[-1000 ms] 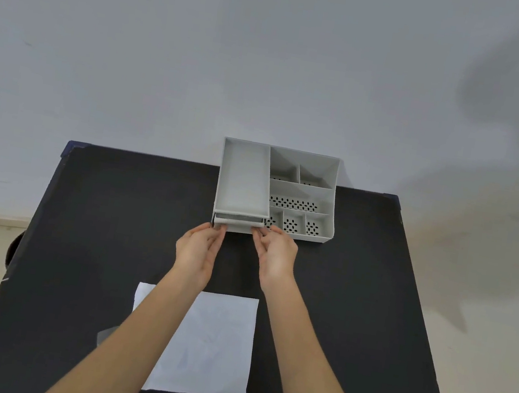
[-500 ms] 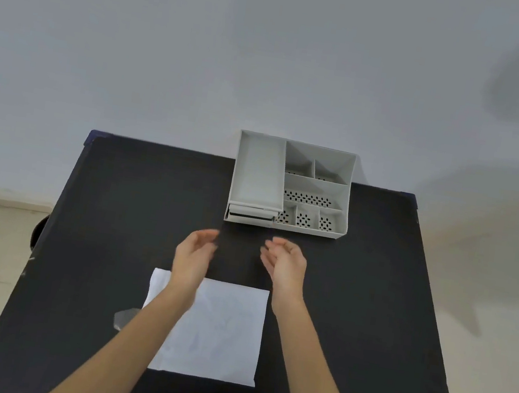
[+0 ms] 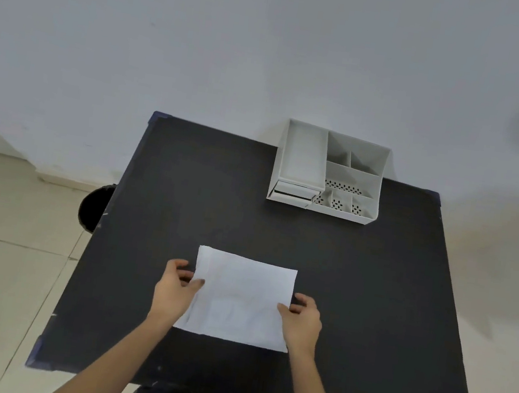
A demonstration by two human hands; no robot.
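Seemingly early on: in the head view, the left hand (image 3: pixel 177 289) and right hand (image 3: pixel 303 320) each pinch a side edge of the white sheet (image 3: pixel 240 297), which lies flat and unfolded on the black table (image 3: pixel 380 302). Any lifting or folding is not yet done. The grey organizer (image 3: pixel 384 168) stands well apart.

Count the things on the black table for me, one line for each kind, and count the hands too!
paper: 1
organizer: 1
hands, each pinching a side of the paper: 2 (left hand, right hand)
Total: 4
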